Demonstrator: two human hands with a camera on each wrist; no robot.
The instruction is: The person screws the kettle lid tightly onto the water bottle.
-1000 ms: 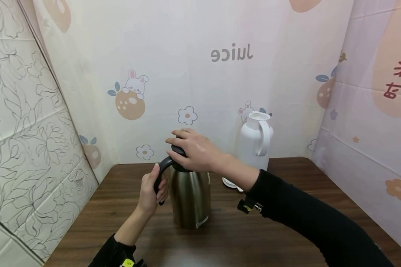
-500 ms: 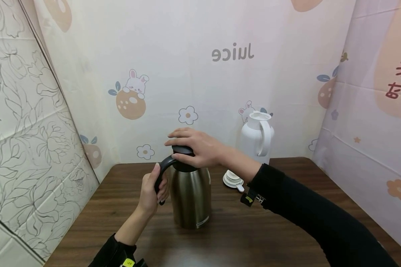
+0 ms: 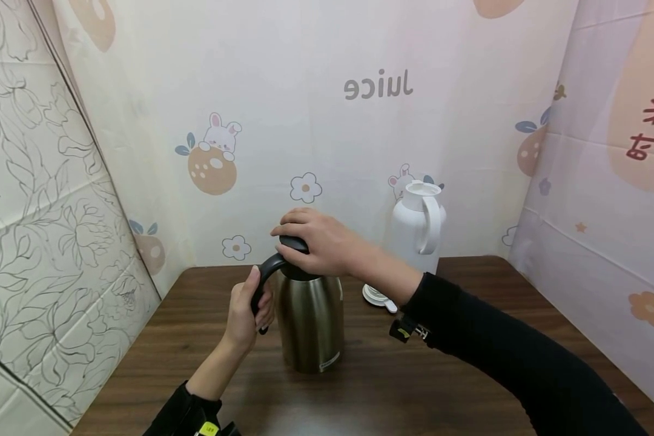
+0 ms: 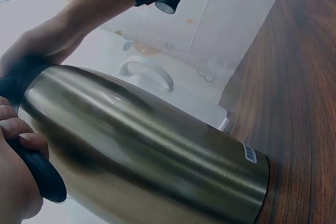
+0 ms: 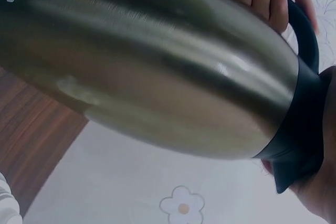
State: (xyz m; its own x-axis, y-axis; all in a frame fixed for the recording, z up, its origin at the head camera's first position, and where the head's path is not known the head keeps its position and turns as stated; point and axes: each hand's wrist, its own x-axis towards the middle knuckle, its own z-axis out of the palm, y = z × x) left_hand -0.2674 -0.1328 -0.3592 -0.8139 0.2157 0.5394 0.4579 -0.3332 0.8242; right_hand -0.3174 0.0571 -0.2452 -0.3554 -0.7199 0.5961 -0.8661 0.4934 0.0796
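A gold-brown metal thermos jug (image 3: pixel 310 321) stands upright on the wooden table, its spout on the far side. My left hand (image 3: pixel 246 309) grips its black handle (image 3: pixel 269 269), fingers wrapped round and thumb on top. Over the jug's top, my right hand (image 3: pixel 324 242) holds the black lid (image 3: pixel 294 244), thumb on the near side and fingers across the far side. Most of the lid is hidden under that palm. In the left wrist view the jug body (image 4: pixel 147 140) fills the middle, with a small barcode label near its base. The right wrist view shows the black collar (image 5: pixel 296 124).
Behind my right forearm stands a white thermos jug (image 3: pixel 411 236) with an uncovered mouth and its handle to the right. A white stopper (image 3: pixel 378 298) lies on the table (image 3: pixel 414 375) in front of it. Printed cloth (image 3: pixel 327 139) hangs at the back and sides.
My right hand has shifted slightly right over the lid, then back left, turning a little. The left hand's grip and the jug stay in place.
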